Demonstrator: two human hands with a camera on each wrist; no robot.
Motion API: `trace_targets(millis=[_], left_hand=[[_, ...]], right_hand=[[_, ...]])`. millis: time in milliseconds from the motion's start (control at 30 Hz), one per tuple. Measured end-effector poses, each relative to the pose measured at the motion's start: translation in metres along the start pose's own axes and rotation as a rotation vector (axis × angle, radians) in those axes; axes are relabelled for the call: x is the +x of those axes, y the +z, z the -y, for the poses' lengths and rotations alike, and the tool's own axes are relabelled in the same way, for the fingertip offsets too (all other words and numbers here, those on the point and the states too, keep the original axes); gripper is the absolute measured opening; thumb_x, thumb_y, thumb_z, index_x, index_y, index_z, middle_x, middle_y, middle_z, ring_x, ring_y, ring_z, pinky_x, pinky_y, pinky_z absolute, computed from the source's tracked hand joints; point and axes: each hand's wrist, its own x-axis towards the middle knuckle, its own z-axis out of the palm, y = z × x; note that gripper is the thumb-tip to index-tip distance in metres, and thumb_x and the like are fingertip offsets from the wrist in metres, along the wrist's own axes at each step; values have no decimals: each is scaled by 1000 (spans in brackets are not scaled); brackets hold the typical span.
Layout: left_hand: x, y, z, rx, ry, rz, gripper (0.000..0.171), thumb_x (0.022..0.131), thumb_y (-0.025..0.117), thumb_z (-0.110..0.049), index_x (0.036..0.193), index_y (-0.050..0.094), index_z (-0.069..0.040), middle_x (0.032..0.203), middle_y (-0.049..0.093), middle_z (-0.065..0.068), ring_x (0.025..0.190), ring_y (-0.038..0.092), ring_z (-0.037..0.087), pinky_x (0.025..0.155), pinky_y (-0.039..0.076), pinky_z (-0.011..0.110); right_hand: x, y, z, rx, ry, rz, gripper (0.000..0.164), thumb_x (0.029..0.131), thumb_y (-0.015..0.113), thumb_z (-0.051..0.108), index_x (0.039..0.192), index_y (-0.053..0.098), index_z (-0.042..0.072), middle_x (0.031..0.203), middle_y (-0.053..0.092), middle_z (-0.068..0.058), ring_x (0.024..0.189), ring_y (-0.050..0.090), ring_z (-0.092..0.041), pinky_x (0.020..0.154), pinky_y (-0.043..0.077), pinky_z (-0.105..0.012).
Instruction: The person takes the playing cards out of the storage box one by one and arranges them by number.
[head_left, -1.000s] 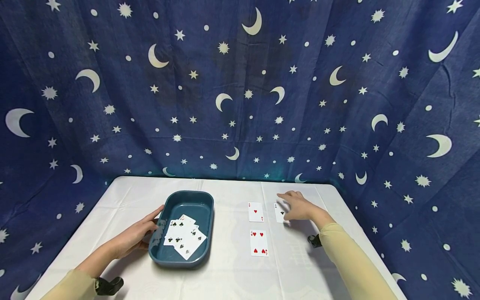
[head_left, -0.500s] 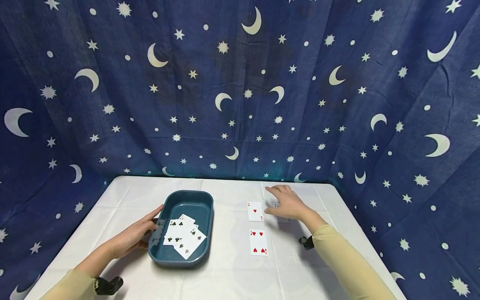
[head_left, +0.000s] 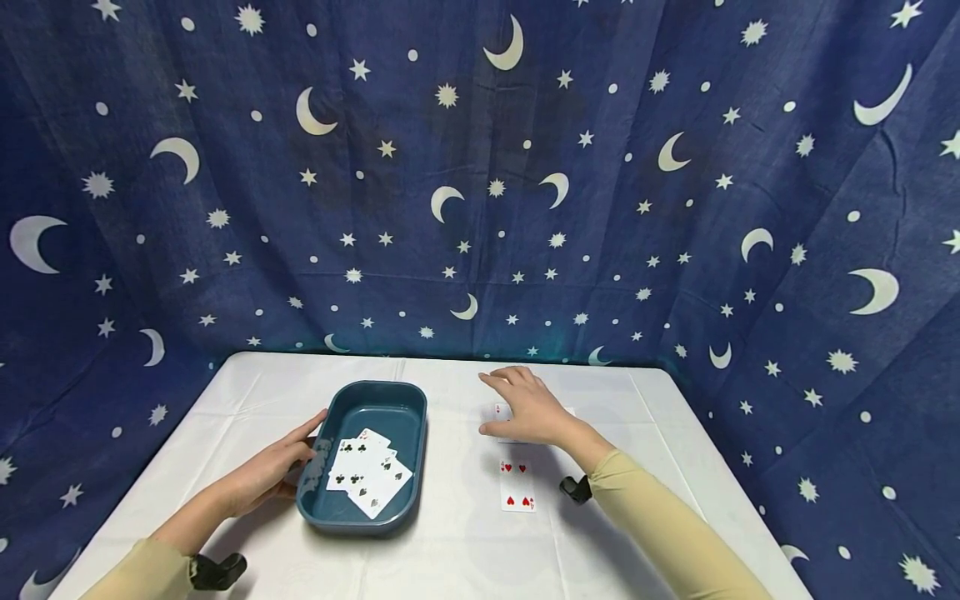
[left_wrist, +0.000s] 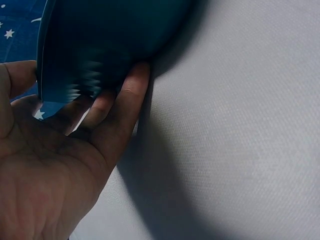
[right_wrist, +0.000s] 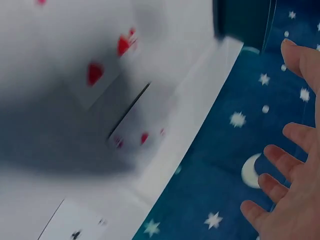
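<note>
My left hand (head_left: pixel 262 477) reaches to the left side of a dark blue tray (head_left: pixel 417 467), its fingertips against the outer wall in the left wrist view. Inside the tray lie overlapping playing cards, among them a four of clubs (head_left: pixel 351 465) and a spade card (head_left: pixel 385 486). My right hand (head_left: pixel 528 408) hovers with spread fingers over the ace of hearts (right_wrist: pixel 145 136), holding nothing. It hides most of that card and the ace of clubs (right_wrist: pixel 75 220) in the head view. Nearer me on the table lies the four of hearts (head_left: pixel 517 492).
A white cloth covers the table (head_left: pixel 450 558). Behind it and along its sides hangs a blue curtain (head_left: pixel 480 250) with moons and stars. Bare tablecloth lies between the tray and the loose cards.
My right hand has moved left, from above the ace of clubs to above the ace of hearts. The left hand and the tray stay in place.
</note>
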Motion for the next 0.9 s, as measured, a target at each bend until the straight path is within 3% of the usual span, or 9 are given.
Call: trace_targets(millis=[367,900], left_hand=[[2,-1,1,-1,-3,-3,72,103,43,-17,166,9,-29,159,20,26,139,34,46,87,54,54],[2,-1,1,1,-9,0,73,103,43,-17,166,8,-28,155,25,27,132,44,42,86,55,53]], right_hand=[[23,10,44,-32,-90,24,91,84,68,66,160,37,27,154,42,0,146,29,-23,115,28,-51],[61,22,105,-121,-213,66,94,83,68,71,160,38,26,154,42,1,146,29,-23,117,26,-47]])
